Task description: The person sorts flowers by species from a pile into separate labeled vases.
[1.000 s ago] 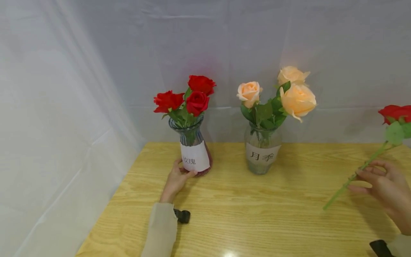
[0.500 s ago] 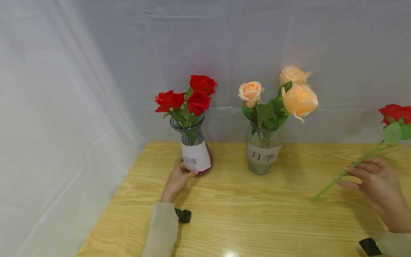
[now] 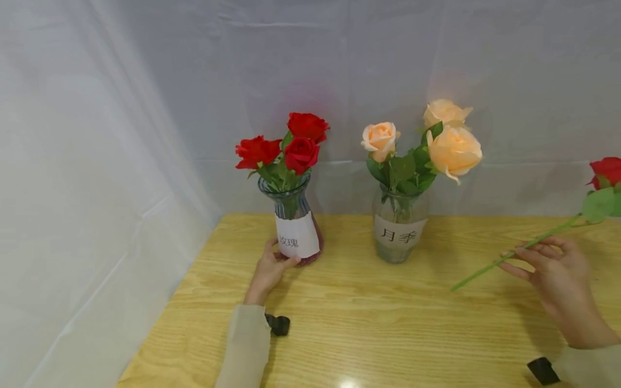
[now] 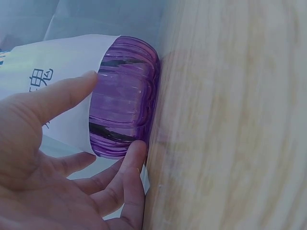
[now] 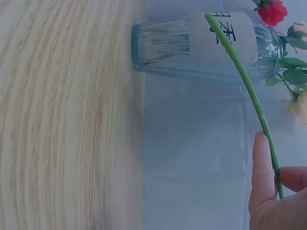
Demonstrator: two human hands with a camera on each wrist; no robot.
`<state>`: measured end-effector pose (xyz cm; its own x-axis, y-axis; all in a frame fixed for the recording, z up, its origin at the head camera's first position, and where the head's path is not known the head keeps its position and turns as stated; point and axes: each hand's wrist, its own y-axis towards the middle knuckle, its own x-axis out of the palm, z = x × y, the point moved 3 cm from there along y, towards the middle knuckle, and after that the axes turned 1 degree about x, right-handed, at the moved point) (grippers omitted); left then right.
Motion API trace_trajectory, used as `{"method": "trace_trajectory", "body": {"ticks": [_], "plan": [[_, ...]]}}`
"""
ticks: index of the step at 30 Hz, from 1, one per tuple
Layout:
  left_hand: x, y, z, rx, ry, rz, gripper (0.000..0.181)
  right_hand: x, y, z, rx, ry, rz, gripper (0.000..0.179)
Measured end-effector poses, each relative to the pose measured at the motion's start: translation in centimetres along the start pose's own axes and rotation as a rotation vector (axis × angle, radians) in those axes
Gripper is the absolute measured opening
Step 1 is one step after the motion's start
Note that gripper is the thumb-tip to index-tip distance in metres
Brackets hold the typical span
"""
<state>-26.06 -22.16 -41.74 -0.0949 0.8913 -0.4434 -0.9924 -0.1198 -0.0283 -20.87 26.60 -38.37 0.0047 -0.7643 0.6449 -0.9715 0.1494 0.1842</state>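
Note:
A ribbed glass vase [image 3: 297, 237] with a purple base and a white paper label stands at the left, holding red roses [image 3: 302, 154]. My left hand [image 3: 269, 271] grips it low down; in the left wrist view the thumb lies over the label [image 4: 62, 62] and a fingertip touches near the purple base [image 4: 124, 100]. At the right, my right hand [image 3: 558, 280] pinches a single red rose by its green stem [image 3: 529, 245]. The stem's bare end points left, toward the middle of the table, and its bloom [image 3: 606, 172] is partly cut off by the frame's right edge.
A clear glass vase [image 3: 395, 253] with a paper label stands between the hands, holding peach roses [image 3: 453, 151]. The wooden table [image 3: 368, 323] reaches back to a pale cloth backdrop [image 3: 533, 81]; another cloth hangs along its left side.
My right hand has moved left, and the rose's stem has swung flatter, its bare end shifting left and up. The left hand keeps its grip low on the vase.

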Motion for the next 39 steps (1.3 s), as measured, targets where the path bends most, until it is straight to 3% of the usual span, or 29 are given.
{"method": "trace_trajectory", "body": {"ticks": [15,23,31,39], "plan": [[0.0,-0.1,-0.1,0.008,-0.005,0.001,0.077,2.8,-0.2,0.9,0.007,0.083,-0.078,0.025],[0.0,-0.1,-0.1,0.012,0.005,0.002,0.076,4.0,-0.5,1.6,-0.066,0.084,-0.055,0.016],[0.0,0.0,-0.1,0.012,-0.006,0.008,0.076,5.9,-0.4,2.0,-0.145,0.122,-0.034,0.018],[0.0,0.0,-0.1,0.012,-0.005,0.003,0.076,7.2,-0.5,2.6,-0.157,0.109,0.056,0.026]]}}
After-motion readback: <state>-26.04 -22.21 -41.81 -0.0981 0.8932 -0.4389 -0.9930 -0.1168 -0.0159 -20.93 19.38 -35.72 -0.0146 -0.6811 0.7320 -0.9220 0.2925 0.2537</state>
